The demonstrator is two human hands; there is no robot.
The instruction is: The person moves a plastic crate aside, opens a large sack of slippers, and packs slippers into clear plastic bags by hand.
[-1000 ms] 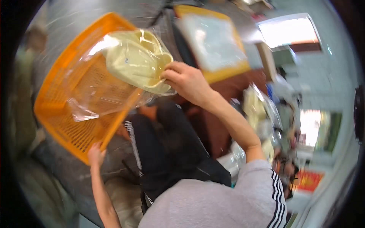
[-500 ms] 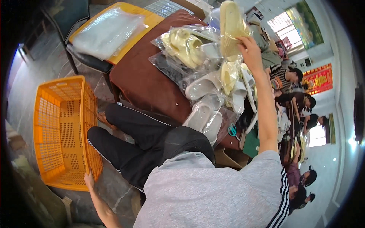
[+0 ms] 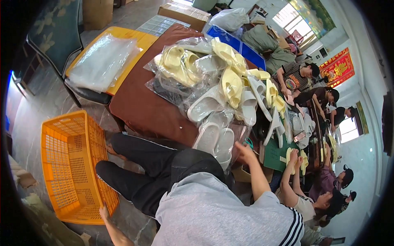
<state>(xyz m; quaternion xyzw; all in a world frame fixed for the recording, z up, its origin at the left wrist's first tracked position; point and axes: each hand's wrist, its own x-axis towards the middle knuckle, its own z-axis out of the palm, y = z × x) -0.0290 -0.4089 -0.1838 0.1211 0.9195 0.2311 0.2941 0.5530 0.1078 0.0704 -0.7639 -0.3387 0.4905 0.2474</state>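
Observation:
My left hand [image 3: 104, 210] is closed on the near rim of an orange plastic crate [image 3: 95, 143], which stands on the floor at the left. My right hand [image 3: 245, 153] has its fingers stretched out at the edge of a clear bag holding a pair of light grey slippers [image 3: 207, 138]; whether they touch the bag I cannot tell. Beyond it lies a heap of bagged slippers, among them yellow slippers [image 3: 232, 87] and a single light grey slipper [image 3: 205, 102]. The heap rests on a brown-covered table [image 3: 137, 98].
Clear plastic bags [image 3: 102, 61] lie on a yellow board over a chair [image 3: 57, 45]. A blue bin [image 3: 246, 49] stands behind the heap. At the right, several people work along a table, and one person's hands [image 3: 294, 158] hold yellow slippers. Teal scissors [image 3: 248, 142] lie near my right hand.
My right hand has let go of the raised yellow slipper and come down toward the grey pair. Yellow slippers now lie atop the heap's far side. My left hand keeps its hold on the crate.

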